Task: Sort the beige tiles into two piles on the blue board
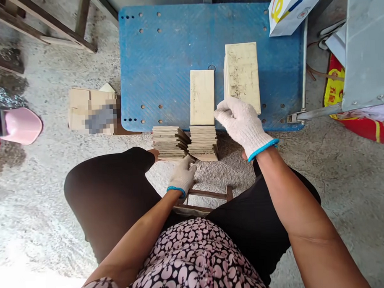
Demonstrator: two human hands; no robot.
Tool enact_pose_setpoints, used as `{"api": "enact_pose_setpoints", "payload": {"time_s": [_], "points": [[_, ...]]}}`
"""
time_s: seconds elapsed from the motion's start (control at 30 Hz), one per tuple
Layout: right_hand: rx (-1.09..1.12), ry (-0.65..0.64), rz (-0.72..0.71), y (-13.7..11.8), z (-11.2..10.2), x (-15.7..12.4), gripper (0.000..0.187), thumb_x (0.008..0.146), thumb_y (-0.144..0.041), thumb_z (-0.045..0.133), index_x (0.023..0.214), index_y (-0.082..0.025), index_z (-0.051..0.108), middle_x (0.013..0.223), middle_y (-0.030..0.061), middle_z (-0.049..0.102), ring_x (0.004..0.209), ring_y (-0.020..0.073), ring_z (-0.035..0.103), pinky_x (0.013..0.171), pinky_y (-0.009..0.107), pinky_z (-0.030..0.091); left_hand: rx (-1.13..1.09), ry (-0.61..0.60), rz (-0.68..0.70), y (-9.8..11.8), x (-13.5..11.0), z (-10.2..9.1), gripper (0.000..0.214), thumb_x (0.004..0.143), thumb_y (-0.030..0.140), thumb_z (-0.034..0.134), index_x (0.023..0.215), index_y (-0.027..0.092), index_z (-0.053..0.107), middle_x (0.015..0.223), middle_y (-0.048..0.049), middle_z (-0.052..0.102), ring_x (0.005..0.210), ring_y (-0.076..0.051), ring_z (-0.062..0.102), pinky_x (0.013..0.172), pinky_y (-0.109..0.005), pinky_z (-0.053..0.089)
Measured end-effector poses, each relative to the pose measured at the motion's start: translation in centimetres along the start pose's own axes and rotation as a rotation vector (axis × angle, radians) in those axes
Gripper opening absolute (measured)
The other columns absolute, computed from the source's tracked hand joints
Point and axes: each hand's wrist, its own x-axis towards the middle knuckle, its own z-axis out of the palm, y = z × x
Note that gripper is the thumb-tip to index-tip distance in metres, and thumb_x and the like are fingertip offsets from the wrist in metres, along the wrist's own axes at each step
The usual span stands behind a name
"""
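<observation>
Both my hands wear white knit gloves with blue cuffs. My right hand (241,123) is closed in a pinch at the near right corner of a pale flat tile (202,96) lying on the blue platform (158,69). A taller stack of pale tiles (242,73) stands just right of it, behind my right hand. My left hand (183,176) reaches down to the near bottom edge of two stacks of thin tiles (185,142) on the ground in front of the platform, fingers curled on the lowest piece.
A cardboard piece (91,109) lies left of the platform, a pink plastic object (21,124) farther left. A white box (288,8) sits on the platform's far right corner. Grey metal equipment (365,45) and red bags (364,125) are at right. A small wooden stool (203,200) is under me.
</observation>
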Motion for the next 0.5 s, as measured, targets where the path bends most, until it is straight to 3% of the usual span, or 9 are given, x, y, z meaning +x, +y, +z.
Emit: {"api": "enact_pose_setpoints", "payload": {"time_s": [0.1,0.2,0.4,0.5], "points": [[-0.124,-0.119,0.014,0.0,0.6,-0.7,0.014,0.089,-0.032,0.058,0.092,-0.021,0.068,0.088,0.0041,0.070,0.086,0.0210,0.064,0.076,0.032,0.046,-0.177,-0.022,-0.012,0.0,0.2,0.4,0.027,0.081,0.026,0.047,0.102,0.021,0.063,0.086,-0.0023,0.064,0.078,-0.018,0.058,0.069,-0.028,0.051],[-0.274,-0.311,0.040,0.5,1.4,-1.5,0.014,0.089,-0.032,0.058,0.089,-0.022,0.068,0.087,0.0049,0.071,0.087,0.0219,0.064,0.076,0.031,0.046,-0.317,-0.022,-0.058,0.2,0.5,0.8,0.025,0.077,0.024,0.047,0.097,0.021,0.063,0.083,-0.0010,0.064,0.072,-0.016,0.056,0.063,-0.026,0.048],[-0.551,-0.665,0.081,3.7,4.7,-3.2,0.022,0.091,-0.027,0.051,0.096,-0.016,0.069,0.102,0.0131,0.071,0.098,0.0262,0.065,0.081,0.033,0.044,-0.345,-0.003,-0.039,0.1,1.8,1.2,0.030,0.077,0.025,0.050,0.102,0.019,0.063,0.091,-0.0044,0.068,0.081,-0.018,0.058,0.072,-0.027,0.047],[-0.641,-0.773,0.135,5.5,6.9,-4.0,0.026,0.090,-0.028,0.050,0.103,-0.014,0.068,0.111,0.0158,0.068,0.104,0.0279,0.063,0.082,0.033,0.044,-0.360,-0.031,-0.059,-0.3,2.3,1.6,0.037,0.077,0.027,0.051,0.112,0.019,0.062,0.093,-0.0052,0.068,0.084,-0.019,0.059,0.073,-0.027,0.048]]}}
